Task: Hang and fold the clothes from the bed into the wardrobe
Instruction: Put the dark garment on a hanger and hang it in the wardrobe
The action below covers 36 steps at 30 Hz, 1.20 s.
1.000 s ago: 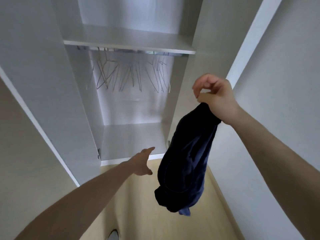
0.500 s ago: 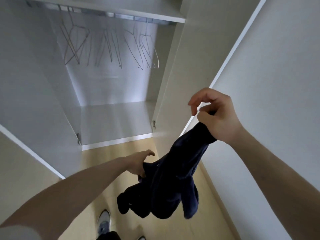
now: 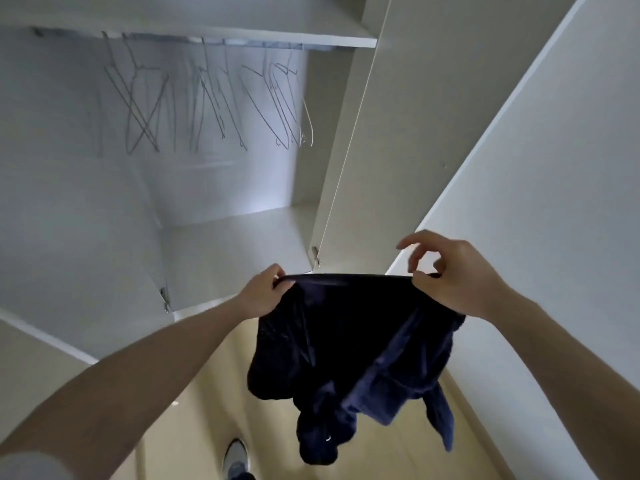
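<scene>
Left hand (image 3: 264, 293) and right hand (image 3: 453, 277) each pinch top edge of dark garment (image 3: 346, 351), stretched taut between them, in front of open wardrobe (image 3: 221, 188). Risk: right pinch looks light, edge could slip, garment drops to floor (image 3: 194, 386). Wardrobe holds only bare wire hangers (image 3: 207, 98) on rail.

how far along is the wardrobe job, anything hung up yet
Nothing looks hung: the wire hangers on the rail are all bare. In hand: left hand and right hand pinch a dark navy garment stretched between them. Left: hang or fold it into the wardrobe.
</scene>
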### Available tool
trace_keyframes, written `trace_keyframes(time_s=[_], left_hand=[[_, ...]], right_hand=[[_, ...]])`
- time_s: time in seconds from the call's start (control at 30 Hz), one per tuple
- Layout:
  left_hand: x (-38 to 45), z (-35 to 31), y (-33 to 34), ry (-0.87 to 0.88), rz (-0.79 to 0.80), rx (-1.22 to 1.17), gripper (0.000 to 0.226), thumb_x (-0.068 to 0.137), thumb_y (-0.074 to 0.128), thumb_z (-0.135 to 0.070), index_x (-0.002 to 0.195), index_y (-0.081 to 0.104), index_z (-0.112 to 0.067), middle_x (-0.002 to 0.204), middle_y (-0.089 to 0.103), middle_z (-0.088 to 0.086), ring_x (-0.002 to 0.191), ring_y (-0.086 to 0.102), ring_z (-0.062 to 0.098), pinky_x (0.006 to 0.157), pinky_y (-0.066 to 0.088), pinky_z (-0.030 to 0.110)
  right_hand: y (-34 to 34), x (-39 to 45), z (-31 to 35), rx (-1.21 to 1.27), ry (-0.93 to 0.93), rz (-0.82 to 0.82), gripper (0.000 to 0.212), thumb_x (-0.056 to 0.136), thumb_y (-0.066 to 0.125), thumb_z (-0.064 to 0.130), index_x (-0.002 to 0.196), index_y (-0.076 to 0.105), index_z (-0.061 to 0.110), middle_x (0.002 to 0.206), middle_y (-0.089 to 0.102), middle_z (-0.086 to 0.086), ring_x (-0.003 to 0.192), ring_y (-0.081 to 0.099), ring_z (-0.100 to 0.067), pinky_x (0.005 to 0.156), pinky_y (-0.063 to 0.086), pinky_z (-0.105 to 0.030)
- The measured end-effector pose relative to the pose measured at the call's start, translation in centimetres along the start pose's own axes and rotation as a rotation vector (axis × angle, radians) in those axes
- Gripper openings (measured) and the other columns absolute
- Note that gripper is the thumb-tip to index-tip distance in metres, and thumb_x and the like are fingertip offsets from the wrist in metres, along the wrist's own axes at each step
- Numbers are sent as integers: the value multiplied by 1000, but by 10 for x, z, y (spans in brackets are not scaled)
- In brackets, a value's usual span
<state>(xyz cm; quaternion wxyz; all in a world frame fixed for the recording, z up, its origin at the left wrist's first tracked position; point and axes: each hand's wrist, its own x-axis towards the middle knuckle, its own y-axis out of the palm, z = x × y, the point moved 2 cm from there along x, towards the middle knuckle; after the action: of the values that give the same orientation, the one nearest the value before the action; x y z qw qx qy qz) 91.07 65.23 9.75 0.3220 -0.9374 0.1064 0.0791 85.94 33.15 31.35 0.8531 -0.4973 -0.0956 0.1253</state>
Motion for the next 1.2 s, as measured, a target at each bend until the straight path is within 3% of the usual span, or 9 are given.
trace_keyframes(time_s=[0.1,0.2,0.27,0.33,0.53,0.67,0.83,1.03,1.2], left_hand=[[10,-50,-33,226,5,-48,21,101,62,-37,89,55,-21,73,60,-12,66,55,5,66,40,25],[10,-110,-49,400,120,-94,21,99,65,-40,88,60,-23,80,68,-9,75,64,10,72,46,25],[9,-139,-60,473,176,-108,21,96,67,-43,89,60,-25,83,70,-6,80,67,13,78,50,26],[11,-152,-78,532,193,-98,24,91,72,-47,89,59,-27,82,70,-8,74,64,6,76,49,21],[23,-58,-147,263,141,521,58,59,85,-56,109,59,-41,92,69,-18,87,68,12,77,54,31],[22,32,-160,49,-68,509,14,85,67,-37,94,66,-27,94,71,-5,96,68,27,82,52,35],[26,69,-168,-86,-212,85,27,102,58,-33,77,55,-23,74,60,-3,79,60,25,67,42,32],[37,-23,-208,184,-262,-62,35,97,59,-44,73,55,-19,65,55,-10,62,52,6,62,39,25],[52,-131,-188,445,-81,62,20,89,63,-41,73,60,-29,69,61,-10,66,58,6,65,45,20]], right_hand=[[31,-4,-30,-201,323,152,91,70,75,73,146,27,57,137,53,21,99,63,-8,88,47,-31],[83,16,-14,-276,283,232,121,57,66,94,157,14,50,160,32,15,143,34,-23,114,35,-48],[110,44,13,-126,212,140,80,71,71,77,142,43,50,143,53,17,132,45,-18,109,39,-45],[118,69,34,154,219,-29,8,90,70,40,93,63,44,86,67,21,87,60,-15,81,47,-31],[89,111,66,645,181,-402,21,86,48,15,85,69,19,77,69,1,72,61,-6,65,48,-17],[84,129,87,705,83,-428,20,88,48,11,82,66,15,74,64,2,71,59,-9,66,47,-20],[84,135,70,636,155,-433,27,92,51,8,78,67,23,69,66,9,67,59,-5,64,47,-19],[95,122,0,238,465,-312,8,92,63,19,97,65,25,97,72,-4,93,66,-31,74,45,-33],[126,141,24,242,170,-37,73,76,87,40,139,50,41,129,59,31,114,57,7,98,43,-13]])
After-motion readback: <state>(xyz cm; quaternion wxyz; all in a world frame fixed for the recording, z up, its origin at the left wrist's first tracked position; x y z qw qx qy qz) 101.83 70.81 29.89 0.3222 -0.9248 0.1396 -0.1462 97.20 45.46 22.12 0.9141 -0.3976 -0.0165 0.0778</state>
